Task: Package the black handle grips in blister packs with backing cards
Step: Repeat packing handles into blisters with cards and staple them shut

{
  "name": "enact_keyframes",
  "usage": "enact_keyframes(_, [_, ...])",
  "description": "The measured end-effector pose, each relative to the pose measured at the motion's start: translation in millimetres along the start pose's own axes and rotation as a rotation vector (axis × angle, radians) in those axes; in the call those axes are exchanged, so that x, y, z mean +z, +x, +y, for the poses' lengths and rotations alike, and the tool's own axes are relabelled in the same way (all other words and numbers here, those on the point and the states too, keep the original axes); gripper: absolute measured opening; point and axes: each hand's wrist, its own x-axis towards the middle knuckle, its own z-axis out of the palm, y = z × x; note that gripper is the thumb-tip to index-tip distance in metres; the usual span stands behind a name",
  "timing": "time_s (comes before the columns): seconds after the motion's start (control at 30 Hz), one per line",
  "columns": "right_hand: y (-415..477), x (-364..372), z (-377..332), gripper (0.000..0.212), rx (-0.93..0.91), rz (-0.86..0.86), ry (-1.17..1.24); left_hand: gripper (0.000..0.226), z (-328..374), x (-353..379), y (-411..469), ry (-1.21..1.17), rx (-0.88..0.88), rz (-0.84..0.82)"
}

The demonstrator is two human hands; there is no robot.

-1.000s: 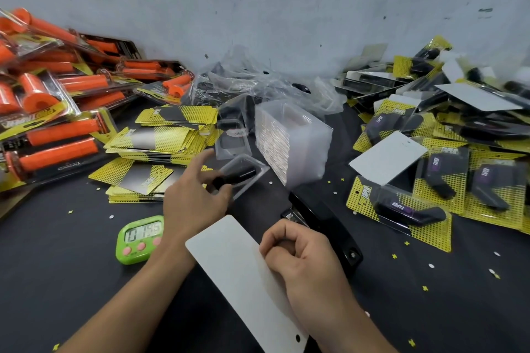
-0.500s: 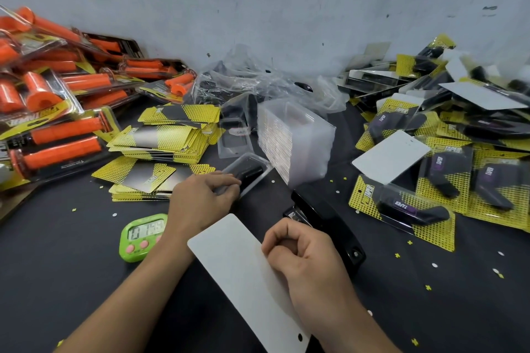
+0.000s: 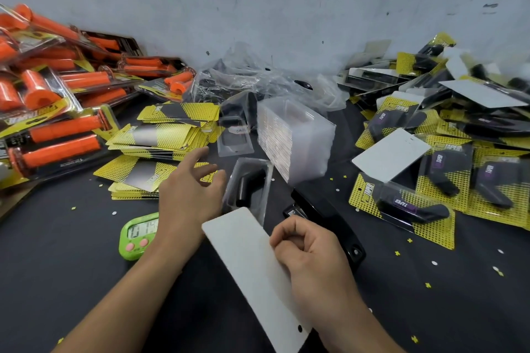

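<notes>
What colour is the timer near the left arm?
The timer is green with pink buttons; head view.

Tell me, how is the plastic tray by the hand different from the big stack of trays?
The single tray lies alone and holds a black grip; the stack is many trays nested together, with no grip visible inside. The single tray sits low on the table; the stack stands much taller. Both are clear plastic.

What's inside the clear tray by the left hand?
A black grip lies in the tray. The white card hides the tray's near end.
</notes>
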Motion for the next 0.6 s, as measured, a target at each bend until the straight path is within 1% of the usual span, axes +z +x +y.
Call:
enact_keyframes(0.03, [0.3, -0.6, 1.6, 0.024, 0.026, 0.039, -0.02, 0.044, -0.4, -2.9, 0.2, 0.001, -0.002, -0.012])
enact_keyframes(0.1, [1.2, -1.3, 3.5, 0.026, 0.086, 0.103, -0.033, 0.032, -2.8, -8.1, 1.0, 0.06, -0.004, -0.118])
enact_keyframes(0.17, [1.5, -1.0, 3.6, 0.015, 0.099, 0.136, -0.026, 0.021, -3.7, -10.3, 0.6, 0.149, -0.009, -0.261])
enact_keyframes(0.2, [1.3, -1.0, 3.4, 0.008, 0.089, 0.148, -0.038, 0.02, -3.6, -10.7, 0.5, 0.17, -0.014, -0.306])
enact_keyframes(0.23, [1.0, -1.2, 3.5, 0.007, 0.074, 0.154, -0.061, 0.02, -3.3, -11.4, 0.4, 0.177, -0.018, -0.327])
enact_keyframes(0.3, [0.5, -2.4, 3.8, 0.011, 0.061, 0.136, -0.107, 0.019, -2.2, -11.8, 0.2, 0.195, -0.014, -0.317])
enact_keyframes(0.4, [2.0, -3.9, 1.1, 0.013, 0.077, 0.071, -0.194, 0.005, 2.4, -10.6, -1.5, 0.193, -0.042, -0.298])
enact_keyframes(0.47, [4.1, -4.5, 0.4, 0.014, 0.09, 0.039, -0.212, 0.009, 5.1, -9.6, -2.9, 0.163, -0.077, -0.301])
enact_keyframes(0.6, [7.9, -3.6, 2.6, 0.015, 0.151, -0.009, -0.164, 0.013, 3.7, -9.1, -4.1, 0.173, -0.064, -0.324])
